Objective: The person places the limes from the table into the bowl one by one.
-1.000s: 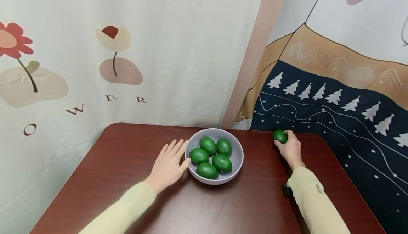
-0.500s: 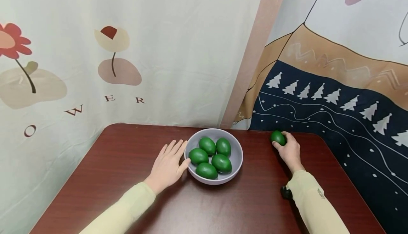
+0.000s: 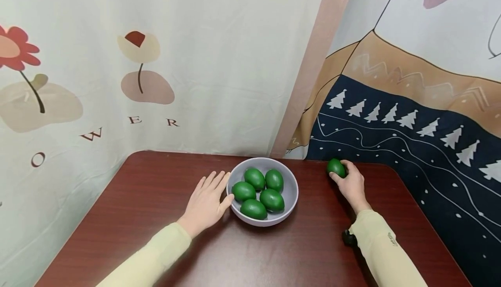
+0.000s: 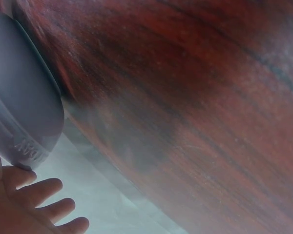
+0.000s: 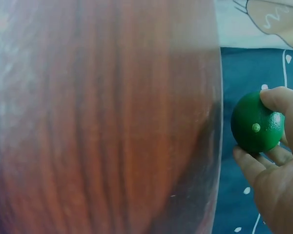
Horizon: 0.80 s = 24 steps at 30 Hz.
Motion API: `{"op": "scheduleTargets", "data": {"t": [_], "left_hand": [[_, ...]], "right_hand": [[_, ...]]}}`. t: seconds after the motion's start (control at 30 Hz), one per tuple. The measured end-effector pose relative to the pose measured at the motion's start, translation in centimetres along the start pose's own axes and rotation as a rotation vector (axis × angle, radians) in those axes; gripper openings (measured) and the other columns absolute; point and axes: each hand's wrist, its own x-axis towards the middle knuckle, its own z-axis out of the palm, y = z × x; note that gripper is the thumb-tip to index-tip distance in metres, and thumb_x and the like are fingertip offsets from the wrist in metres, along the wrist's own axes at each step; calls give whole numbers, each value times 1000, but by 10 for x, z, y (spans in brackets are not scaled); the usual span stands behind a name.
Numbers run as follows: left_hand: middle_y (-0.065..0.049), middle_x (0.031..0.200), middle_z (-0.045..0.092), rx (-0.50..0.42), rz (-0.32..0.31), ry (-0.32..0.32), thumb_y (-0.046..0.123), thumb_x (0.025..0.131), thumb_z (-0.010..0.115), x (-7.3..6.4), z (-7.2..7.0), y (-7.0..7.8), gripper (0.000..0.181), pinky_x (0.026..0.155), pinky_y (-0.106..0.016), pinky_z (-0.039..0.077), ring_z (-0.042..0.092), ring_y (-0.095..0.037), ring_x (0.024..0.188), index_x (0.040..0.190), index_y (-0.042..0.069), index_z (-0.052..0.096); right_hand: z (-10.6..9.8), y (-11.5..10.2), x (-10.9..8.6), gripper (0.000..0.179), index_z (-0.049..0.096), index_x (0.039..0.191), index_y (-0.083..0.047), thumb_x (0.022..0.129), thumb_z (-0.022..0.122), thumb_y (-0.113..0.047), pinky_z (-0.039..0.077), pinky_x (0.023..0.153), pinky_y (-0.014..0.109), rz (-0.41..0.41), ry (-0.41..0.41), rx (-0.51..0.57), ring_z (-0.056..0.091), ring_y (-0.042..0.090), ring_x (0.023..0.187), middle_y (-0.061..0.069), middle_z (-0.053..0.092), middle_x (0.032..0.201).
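Observation:
A pale lavender-grey bowl (image 3: 290, 198) stands on the table and holds several green limes (image 3: 272, 200). My left hand (image 3: 205, 204) has its fingers spread straight, with fingertips and thumb at the bowl's left rim. The left wrist view shows those fingers (image 4: 39, 192) beside the bowl's outer wall (image 4: 29, 97). Off to the right, near the table's back edge, my right hand (image 3: 353, 185) holds one lime (image 3: 336, 168) between thumb and fingers. In the right wrist view that lime (image 5: 254, 124) shows its small pale stem end, with thumb and fingertips curled around its sides.
The dark red wooden table (image 3: 305, 252) has rounded back corners. Behind it hangs a white curtain (image 3: 219, 82) with flower prints. A navy and tan printed cloth (image 3: 383, 135) hangs at the right, close to the right hand. A black wrist device (image 3: 348, 238) sits below the right sleeve.
My right hand has shifted a little to the left with the lime in its grip. The left hand and the bowl have stayed in place.

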Motion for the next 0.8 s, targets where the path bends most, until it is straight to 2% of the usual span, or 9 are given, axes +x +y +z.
{"op": "scheduleTargets", "data": {"t": [0.3, 0.5, 0.8], "left_hand": [[-16, 156, 50, -7, -3, -6, 42, 103, 57, 0, -2, 1, 64, 123, -58, 27, 39, -40, 149, 156, 8, 47], [-16, 155, 51, -6, 5, 7, 41, 102, 59, 0, -1, 1, 64, 122, -59, 29, 41, -41, 147, 155, 7, 48], [-16, 156, 50, -5, 5, 6, 42, 103, 58, 0, 0, 0, 64, 122, -58, 28, 40, -41, 148, 155, 7, 47]], "right_hand": [[-3, -17, -2, 55, 56, 138, 4, 90, 79, -13, 50, 95, 57, -11, 8, 40, 61, 45, 109, 32, 63, 129], [-5, -27, -3, 56, 54, 141, 3, 92, 78, -13, 53, 100, 57, 2, -10, 87, 61, 43, 119, 31, 61, 133], [-7, -43, -6, 56, 54, 140, 2, 91, 79, -10, 53, 100, 54, -30, -23, 167, 62, 42, 125, 28, 60, 137]]}}
